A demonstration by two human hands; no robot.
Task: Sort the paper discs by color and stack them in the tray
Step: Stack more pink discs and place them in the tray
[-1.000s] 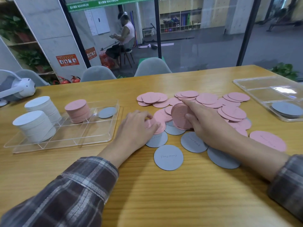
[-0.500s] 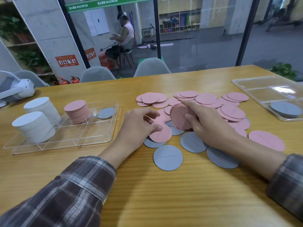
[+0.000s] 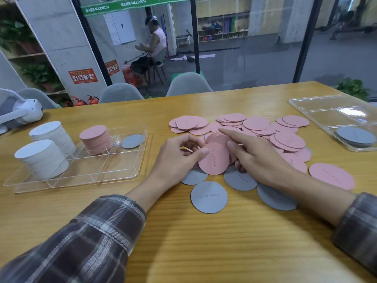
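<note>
Loose pink discs (image 3: 257,124) lie scattered over the middle of the wooden table, with several grey discs (image 3: 209,197) in front of them. My left hand (image 3: 179,156) pinches one pink disc (image 3: 214,160) upright by thumb and fingers. My right hand (image 3: 259,158) grips a bundle of pink discs (image 3: 218,138) on edge, right behind that disc. The clear divided tray (image 3: 130,170) on the left holds two white stacks (image 3: 40,158), a pink stack (image 3: 95,139) and one grey disc (image 3: 132,141).
A second clear tray (image 3: 318,105) at the far right holds a few grey discs (image 3: 356,135). A white device (image 3: 22,113) sits at the table's far left edge. Grey chairs (image 3: 187,84) stand behind the table, before a glass wall.
My left hand lifted a pink disc off the table and brought it upright against the bundle in my right hand. The right hand stayed in place.
</note>
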